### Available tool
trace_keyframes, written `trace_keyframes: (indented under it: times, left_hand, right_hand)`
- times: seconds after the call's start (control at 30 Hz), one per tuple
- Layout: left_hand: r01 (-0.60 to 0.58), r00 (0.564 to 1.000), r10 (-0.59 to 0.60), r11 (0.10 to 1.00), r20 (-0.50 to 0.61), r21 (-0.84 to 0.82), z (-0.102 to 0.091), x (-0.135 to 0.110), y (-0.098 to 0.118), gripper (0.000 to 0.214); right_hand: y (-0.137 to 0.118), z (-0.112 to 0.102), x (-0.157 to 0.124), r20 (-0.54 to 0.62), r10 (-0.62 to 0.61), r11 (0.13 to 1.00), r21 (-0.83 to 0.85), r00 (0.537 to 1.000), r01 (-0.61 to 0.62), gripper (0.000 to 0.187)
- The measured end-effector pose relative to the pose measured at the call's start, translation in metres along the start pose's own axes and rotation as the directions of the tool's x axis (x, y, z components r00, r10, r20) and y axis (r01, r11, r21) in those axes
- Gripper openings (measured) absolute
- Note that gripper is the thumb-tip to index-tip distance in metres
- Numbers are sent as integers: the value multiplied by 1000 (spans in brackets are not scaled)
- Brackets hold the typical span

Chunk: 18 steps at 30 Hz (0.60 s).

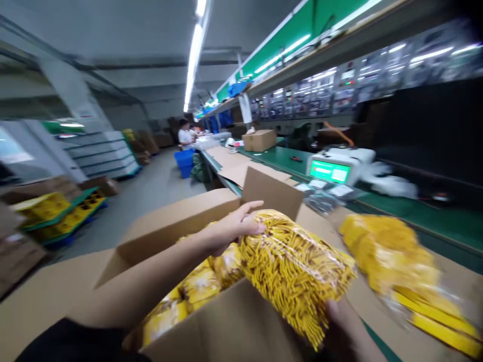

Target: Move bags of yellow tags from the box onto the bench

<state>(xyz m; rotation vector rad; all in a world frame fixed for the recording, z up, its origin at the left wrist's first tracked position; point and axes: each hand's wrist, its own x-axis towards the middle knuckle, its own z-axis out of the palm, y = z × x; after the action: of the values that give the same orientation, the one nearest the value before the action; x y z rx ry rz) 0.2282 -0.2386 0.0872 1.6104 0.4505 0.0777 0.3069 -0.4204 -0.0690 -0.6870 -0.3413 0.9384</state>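
A clear plastic bag of yellow strands [290, 264] is held between my two hands, tilted over the right edge of an open cardboard box [222, 322]. My left hand [239, 226] grips its far left end, thumb on top. At its near right end is my right hand [335, 314], blurred and mostly behind the bag, its fingers partly hidden. Inside the box, several similar yellow bags [202, 286] lie packed together, partly covered by my left forearm.
On the bench to the right lie more yellow bagged goods [392, 251] and flat yellow pieces [445, 322]. Beyond them stands a white device with a green screen [330, 171]. A closed carton [260, 140], blue bin [184, 163] and a seated person [184, 134] are farther back.
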Motion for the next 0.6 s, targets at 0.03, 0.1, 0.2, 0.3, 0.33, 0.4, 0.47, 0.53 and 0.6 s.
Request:
trace_keyframes:
  times: [0.03, 0.1, 0.2, 0.3, 0.33, 0.4, 0.47, 0.53, 0.6]
  left_hand:
    - [27, 999, -30, 997, 40, 73, 16, 15, -3, 84]
    - [52, 988, -76, 983, 132, 179, 43, 41, -7, 73]
    - [-15, 960, -41, 980, 277, 198, 76, 65, -10, 63]
    - [-104, 931, 57, 988, 361, 112, 108, 77, -10, 65]
    - [-124, 921, 89, 990, 379, 70, 117, 79, -10, 65]
    - [-160, 903, 150, 987, 403, -9, 134, 82, -9, 64]
    - [-197, 883, 211, 977, 419, -77, 145, 83, -9, 64]
    - [-219, 862, 252, 968, 441, -124, 152, 85, -10, 65]
    - [-221, 853, 268, 963, 447, -154, 155, 86, -11, 64]
  right_hand:
    - [-8, -2, -13, -91, 24, 998, 55, 996, -19, 82]
    - [-20, -8, -36, -213, 41, 993, 120, 976, -16, 69]
    - [-28, -19, -62, -360, -23, 985, 150, 933, 82, 71]
    - [-28, -26, -74, -462, -127, 975, 105, 878, 196, 83]
    - [-28, -28, -77, -491, -165, 967, 90, 856, 238, 86]
    - [-28, -30, -79, -549, -259, 935, 65, 794, 350, 92]
    - [-29, -33, -81, -586, -354, 888, 35, 729, 459, 94]
    - [-30, -36, -82, -589, -410, 862, 0, 697, 507, 93]
    - [-30, -38, -84, -583, -422, 865, -30, 694, 501, 91]
